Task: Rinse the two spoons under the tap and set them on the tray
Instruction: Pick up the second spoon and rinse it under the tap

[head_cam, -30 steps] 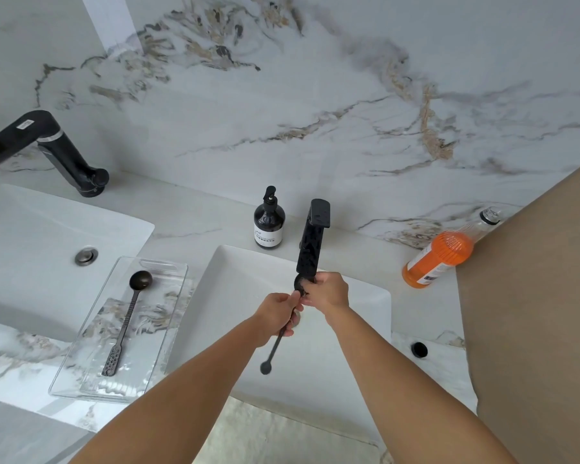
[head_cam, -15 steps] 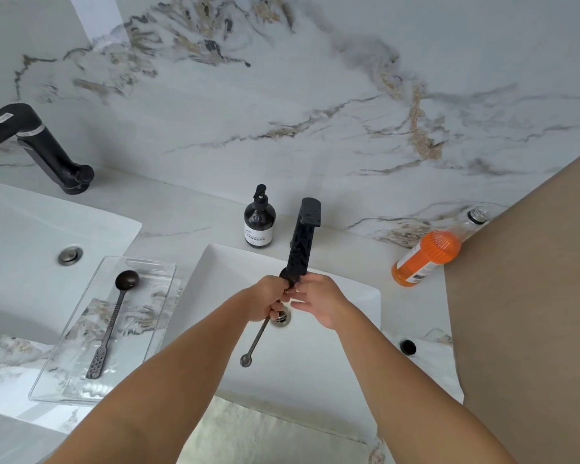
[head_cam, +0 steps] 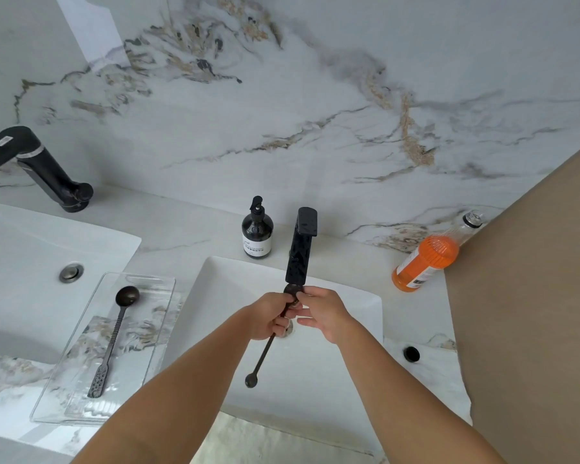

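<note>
We hold the second spoon (head_cam: pixel 271 336) over the middle basin (head_cam: pixel 349 306), bowl end up under the mouth of the black tap (head_cam: pixel 300 249), handle slanting down toward us with its round tip hanging free. Left hand (head_cam: pixel 268 316) is closed round the upper stem, which keeps the bowl steady beneath the spout. Right hand (head_cam: pixel 322 313) pinches at the bowl with thumb and forefinger, the other fingers loosely spread; we judge it is rubbing the bowl clean. Whether water is running we cannot tell; no stream shows at this angle.

The first spoon (head_cam: pixel 114 336) lies flat on the clear tray (head_cam: pixel 154 333), bowl toward the wall, so half the job looks done. The tray sits on the counter just left of this basin, a short carry for a dripping spoon.

Soap bottle (head_cam: pixel 257 234) stands beside the tap; orange bottle (head_cam: pixel 424 261) is well to the right, clear of the work.
</note>
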`<move>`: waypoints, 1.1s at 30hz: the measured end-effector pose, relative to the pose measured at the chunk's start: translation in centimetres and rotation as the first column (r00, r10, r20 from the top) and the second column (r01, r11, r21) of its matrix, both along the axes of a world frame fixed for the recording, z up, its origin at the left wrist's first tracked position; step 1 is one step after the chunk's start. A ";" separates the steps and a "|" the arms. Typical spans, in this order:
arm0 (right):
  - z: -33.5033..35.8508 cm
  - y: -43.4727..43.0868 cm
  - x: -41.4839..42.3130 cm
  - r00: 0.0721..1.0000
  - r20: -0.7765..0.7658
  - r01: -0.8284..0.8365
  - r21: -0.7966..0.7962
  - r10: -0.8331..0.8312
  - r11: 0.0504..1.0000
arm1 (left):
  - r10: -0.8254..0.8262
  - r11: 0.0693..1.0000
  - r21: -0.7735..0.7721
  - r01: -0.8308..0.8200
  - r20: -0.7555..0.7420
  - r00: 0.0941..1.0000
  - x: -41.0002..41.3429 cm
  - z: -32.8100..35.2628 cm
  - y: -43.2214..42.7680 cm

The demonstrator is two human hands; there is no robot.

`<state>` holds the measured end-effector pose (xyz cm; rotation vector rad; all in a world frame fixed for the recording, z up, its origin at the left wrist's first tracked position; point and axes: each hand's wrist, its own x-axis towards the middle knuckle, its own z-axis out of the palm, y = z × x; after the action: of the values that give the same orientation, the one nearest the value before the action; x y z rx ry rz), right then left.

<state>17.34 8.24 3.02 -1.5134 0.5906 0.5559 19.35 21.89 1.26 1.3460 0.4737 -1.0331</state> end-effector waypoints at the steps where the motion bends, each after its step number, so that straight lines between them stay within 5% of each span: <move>1: 0.1 0.0 0.0 1.000 0.004 0.002 -0.001 -0.002 1.000 | 0.005 0.999 0.039 -0.006 0.021 1.000 0.0 0.0 0.0; 5: 0.6 0.4 0.1 0.998 -0.002 -0.057 0.001 0.057 0.998 | -0.116 0.918 0.395 0.038 0.176 0.977 0.2 -0.2 0.2; 10: 0.8 0.3 0.1 0.999 -0.020 -0.034 -0.053 0.033 0.998 | -0.088 0.991 0.103 0.081 0.069 0.994 0.1 -0.5 0.6; 15: 0.4 0.3 0.5 0.996 -0.001 0.087 -0.076 -0.088 0.993 | 0.056 0.984 -0.170 -0.044 0.068 0.996 -0.6 -0.5 1.6; 17: 0.1 0.6 0.6 0.990 -0.016 0.138 -0.058 -0.139 0.989 | 0.047 0.992 -0.124 -0.031 0.133 0.990 -1.2 -0.6 2.0; 22: -1.3 1.9 0.7 0.949 -0.059 0.310 0.010 -0.308 0.951 | -0.179 0.955 0.278 0.101 0.271 0.946 -2.2 -1.3 2.8; 27: -1.7 1.7 1.5 0.881 -0.088 0.472 0.090 -0.465 0.877 | -0.160 0.946 0.315 0.077 0.245 0.956 -3.6 -2.9 4.7; 33: -1.5 1.5 0.8 0.939 0.045 0.341 0.006 -0.341 0.940 | -0.043 0.984 0.180 -0.001 0.236 0.971 -4.5 -3.6 4.5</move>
<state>18.14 9.76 1.48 -1.3817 0.7985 0.2520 14.82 26.40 -2.29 1.6168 0.3782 -0.8460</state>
